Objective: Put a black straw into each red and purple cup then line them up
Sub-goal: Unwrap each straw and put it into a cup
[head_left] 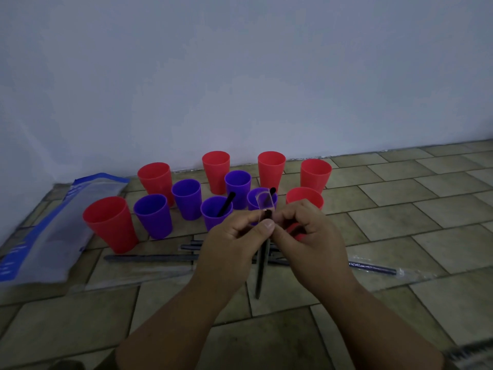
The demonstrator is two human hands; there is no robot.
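Left grip (238, 237), right grip (304, 236) pinch wrapped straw (259, 273) | cups (186, 200) behind — bag (53, 236) left

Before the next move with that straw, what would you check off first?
1. Grip on straw: ok, left hand and right hand both pinch it.
2. Wrapper off: not ok, a clear flap sticks up above the hands.
3. Free cup nearby: ok, left purple cup holds no straw.
4. Spare straws: ok, several lie on the floor.
5. Every cup filled: not ok, only the middle purple cup and its right neighbour show straws.
6. Cups lined up: not ok, they stand in a loose cluster.
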